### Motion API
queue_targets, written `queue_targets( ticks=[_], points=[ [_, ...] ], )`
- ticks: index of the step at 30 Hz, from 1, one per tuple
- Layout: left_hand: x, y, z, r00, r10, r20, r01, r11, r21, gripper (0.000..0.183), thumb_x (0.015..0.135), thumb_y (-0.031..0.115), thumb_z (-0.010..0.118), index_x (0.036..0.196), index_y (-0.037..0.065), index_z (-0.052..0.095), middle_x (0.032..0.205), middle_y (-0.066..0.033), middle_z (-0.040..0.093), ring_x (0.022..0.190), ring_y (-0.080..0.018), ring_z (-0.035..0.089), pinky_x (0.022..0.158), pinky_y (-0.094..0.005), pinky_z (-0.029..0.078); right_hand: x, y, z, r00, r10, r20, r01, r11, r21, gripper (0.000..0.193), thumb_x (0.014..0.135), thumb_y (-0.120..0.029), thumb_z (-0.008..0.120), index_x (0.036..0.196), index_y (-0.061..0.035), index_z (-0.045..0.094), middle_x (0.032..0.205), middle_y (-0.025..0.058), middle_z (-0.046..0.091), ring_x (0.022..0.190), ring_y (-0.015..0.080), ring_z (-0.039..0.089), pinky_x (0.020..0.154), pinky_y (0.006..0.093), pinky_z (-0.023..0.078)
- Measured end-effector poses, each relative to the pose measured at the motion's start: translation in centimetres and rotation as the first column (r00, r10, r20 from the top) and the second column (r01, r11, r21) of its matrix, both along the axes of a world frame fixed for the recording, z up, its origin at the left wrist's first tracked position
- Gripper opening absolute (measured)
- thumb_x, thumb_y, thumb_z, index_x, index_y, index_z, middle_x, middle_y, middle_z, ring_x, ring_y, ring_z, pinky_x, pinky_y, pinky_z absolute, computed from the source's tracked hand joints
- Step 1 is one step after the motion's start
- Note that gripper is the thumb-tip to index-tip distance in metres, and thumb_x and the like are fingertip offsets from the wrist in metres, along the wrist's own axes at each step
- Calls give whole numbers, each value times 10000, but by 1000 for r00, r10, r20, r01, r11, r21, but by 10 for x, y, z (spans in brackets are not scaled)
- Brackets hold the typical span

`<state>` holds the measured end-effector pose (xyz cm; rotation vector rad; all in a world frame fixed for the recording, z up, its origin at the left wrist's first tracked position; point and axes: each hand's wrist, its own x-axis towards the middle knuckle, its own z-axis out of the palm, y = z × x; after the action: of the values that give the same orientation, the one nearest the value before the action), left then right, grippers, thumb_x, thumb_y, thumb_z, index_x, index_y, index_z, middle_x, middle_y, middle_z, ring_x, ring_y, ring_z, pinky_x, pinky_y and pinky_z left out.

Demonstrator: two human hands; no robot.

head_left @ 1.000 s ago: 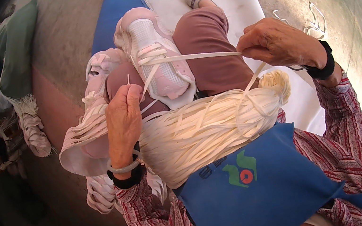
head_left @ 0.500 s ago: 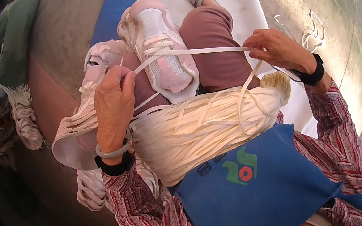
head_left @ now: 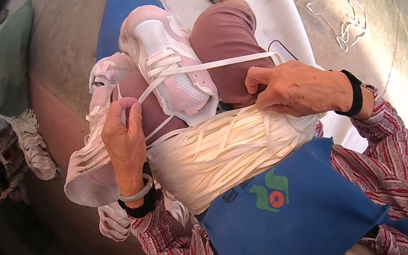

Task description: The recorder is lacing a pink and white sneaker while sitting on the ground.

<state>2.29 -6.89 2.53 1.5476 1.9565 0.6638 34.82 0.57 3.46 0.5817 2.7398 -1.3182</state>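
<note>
A pink and white sneaker upper (head_left: 188, 88) lies across my thigh, with a flat white shoelace (head_left: 225, 62) threaded through its eyelets. My left hand (head_left: 123, 133) is closed in a pinch on a stretch of this lace, left of the upper. The lace's other stretch runs right over my knee and bends down behind my right hand (head_left: 297, 89). That hand hovers at the top edge of a thick bundle of cream laces (head_left: 229, 147) in my lap, thumb and index finger apart. Its other fingertips are hidden, so contact with the bundle is unclear.
More pink and white uppers (head_left: 107, 73) are stacked at my left, with laces hanging from them. A blue apron (head_left: 294, 215) covers my lap. Loose laces (head_left: 352, 29) lie on the floor at right. A green cloth (head_left: 15, 62) with a white fringe hangs at far left.
My right hand has let go of the lace and come down and inward to the bundle. The lace end now droops. My left hand keeps its pinch, slightly lower and further left.
</note>
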Motion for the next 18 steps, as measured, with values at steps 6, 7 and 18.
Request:
queue_targets(
  ticks=[6,7,18],
  points=[
    [3,-3,-3,994,103,48,-101,994,-40,86,938,89,642,986,21,661,758,17,596,665,-78,491,600,-250,415,1,-4,1,997,-67,-39,64,995,-75,93,803,-87,683,868,-21,678,973,110,556,771,293,643,666,412,509],
    [2,-2,-3,993,104,50,-104,995,-8,93,940,94,643,994,20,661,780,16,604,694,-79,508,630,-246,430,-1,-5,2,996,-79,-31,78,996,-37,81,809,-82,678,857,-17,671,951,113,552,761,298,636,666,413,507],
    [-8,-9,-14,937,214,275,-260,955,141,223,996,122,585,1168,-11,635,973,-72,683,924,-99,609,838,-239,480,12,9,-5,951,-269,-150,252,960,-123,82,821,-31,637,897,-22,666,888,115,543,793,293,593,692,411,469]
  ],
)
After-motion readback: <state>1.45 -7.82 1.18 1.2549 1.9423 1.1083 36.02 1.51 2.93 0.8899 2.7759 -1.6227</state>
